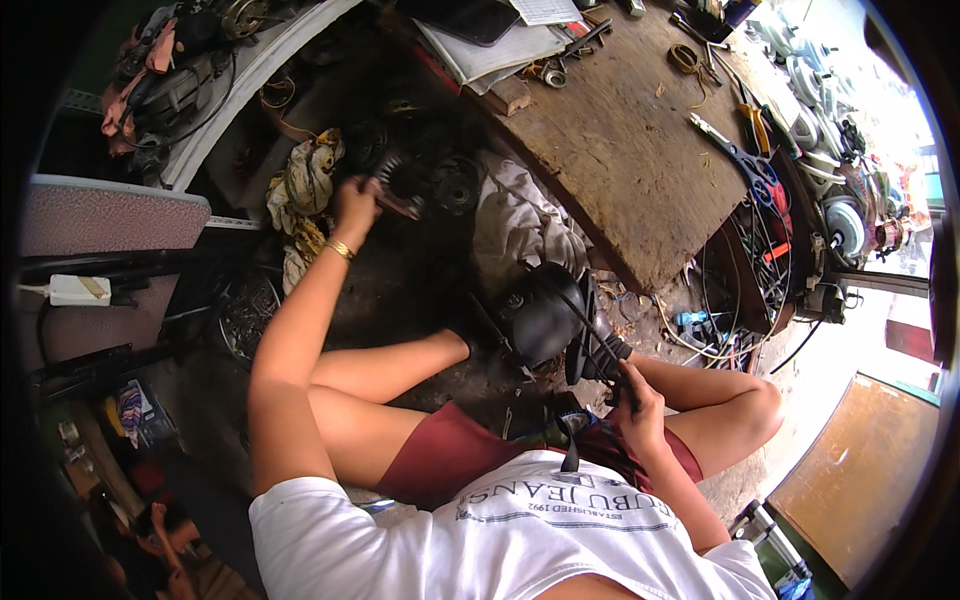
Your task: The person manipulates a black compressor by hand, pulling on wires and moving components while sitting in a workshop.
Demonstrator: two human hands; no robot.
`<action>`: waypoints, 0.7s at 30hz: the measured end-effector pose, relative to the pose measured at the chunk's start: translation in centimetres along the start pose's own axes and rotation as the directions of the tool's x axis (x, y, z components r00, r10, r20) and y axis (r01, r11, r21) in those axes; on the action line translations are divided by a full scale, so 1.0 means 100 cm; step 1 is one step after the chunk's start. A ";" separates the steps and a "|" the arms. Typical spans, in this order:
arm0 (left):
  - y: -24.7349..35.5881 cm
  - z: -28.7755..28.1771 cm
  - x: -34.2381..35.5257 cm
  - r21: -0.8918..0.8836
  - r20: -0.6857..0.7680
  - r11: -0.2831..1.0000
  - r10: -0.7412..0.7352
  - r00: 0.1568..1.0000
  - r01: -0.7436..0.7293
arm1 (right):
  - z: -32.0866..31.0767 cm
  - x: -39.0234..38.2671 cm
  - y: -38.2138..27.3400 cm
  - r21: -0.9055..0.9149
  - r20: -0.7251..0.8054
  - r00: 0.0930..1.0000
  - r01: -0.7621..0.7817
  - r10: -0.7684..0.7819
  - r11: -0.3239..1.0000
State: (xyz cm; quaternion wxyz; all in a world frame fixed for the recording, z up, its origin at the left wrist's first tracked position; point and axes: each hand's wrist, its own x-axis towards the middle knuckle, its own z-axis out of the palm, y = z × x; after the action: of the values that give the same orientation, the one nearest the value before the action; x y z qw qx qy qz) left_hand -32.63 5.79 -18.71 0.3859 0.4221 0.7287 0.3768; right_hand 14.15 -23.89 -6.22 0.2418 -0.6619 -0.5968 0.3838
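My left hand [355, 212] reaches forward into the shadow under the table, fingers closed round a brush-like thing [400, 200] with a ridged or bristled edge; its exact kind is unclear. Just beyond lie dark round parts [455, 185], and a stained yellowish cloth [308, 175] hangs beside my wrist. Between my legs sits a black rounded machine housing [540, 318], with a dark cord or thin rod [590, 325] running across it. Near my knee, my right hand [640, 405] is closed on a black part [615, 372] beside the housing, partly hidden by my fingers.
A worn wooden table [630, 150] overhangs at front right, bearing papers [495, 45], scissors [755, 170] and pliers [755, 125]. A grey cloth [525, 220] hangs under it. A wire basket [250, 315] is at left; another person's hand [165, 540] shows at lower left.
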 end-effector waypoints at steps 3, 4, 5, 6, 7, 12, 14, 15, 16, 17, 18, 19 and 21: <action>-0.031 0.042 -0.038 -0.046 0.206 0.977 -0.197 0.958 0.211 | -0.001 -0.002 0.004 0.014 0.017 1.000 0.011 -0.011 1.000; -0.039 0.060 -0.050 0.002 0.245 0.985 -0.167 0.955 0.172 | -0.002 -0.001 0.004 0.018 0.014 1.000 0.024 -0.025 1.000; -0.051 0.076 -0.057 0.082 0.281 0.989 -0.145 0.949 0.127 | -0.003 0.000 0.002 0.022 0.014 0.999 0.038 -0.039 0.999; -0.060 0.090 -0.064 0.111 0.374 0.994 -0.062 0.925 0.021 | -0.003 0.000 -0.001 0.031 0.018 1.000 0.019 -0.020 0.999; -0.068 0.105 -0.070 0.080 0.383 0.996 0.002 0.924 -0.035 | -0.004 0.001 -0.005 0.043 0.026 1.000 0.002 -0.003 0.999; -0.096 0.144 -0.099 0.279 0.573 0.930 0.038 0.819 -0.238 | -0.005 0.002 -0.003 0.004 0.018 0.999 0.031 -0.031 1.000; -0.092 0.149 -0.104 0.441 0.621 0.850 -0.056 0.782 -0.290 | -0.006 0.004 -0.003 0.018 0.026 0.999 0.026 -0.026 1.000; -0.078 0.152 -0.109 0.543 0.634 0.777 -0.130 0.763 -0.318 | -0.006 0.002 -0.002 0.005 0.010 1.000 0.025 -0.025 1.000; -0.070 0.149 -0.110 0.640 0.621 0.689 -0.203 0.757 -0.340 | -0.007 0.003 -0.002 -0.003 0.002 0.999 0.039 -0.039 0.999; -0.067 0.147 -0.113 0.684 0.649 0.603 -0.248 0.719 -0.409 | -0.007 0.003 -0.003 -0.011 -0.006 0.999 0.053 -0.053 0.999; -0.068 0.142 -0.114 0.717 0.665 0.509 -0.295 0.686 -0.476 | -0.008 0.004 -0.005 -0.004 0.025 0.999 0.036 -0.036 0.999; -0.069 0.139 -0.113 0.734 0.675 0.409 -0.344 0.653 -0.543 | -0.008 0.004 -0.007 0.003 0.055 0.998 0.018 -0.018 1.000; -0.078 0.129 -0.108 0.728 0.673 0.389 -0.247 0.697 -0.565 | -0.007 0.004 -0.012 -0.005 0.079 0.997 0.023 -0.022 1.000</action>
State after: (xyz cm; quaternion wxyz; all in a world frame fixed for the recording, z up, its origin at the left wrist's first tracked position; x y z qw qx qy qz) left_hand -20.09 -3.89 -28.24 0.2910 0.7424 0.5574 -0.2312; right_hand 14.00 -23.24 -4.95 0.2204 -0.6402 -0.6143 0.4053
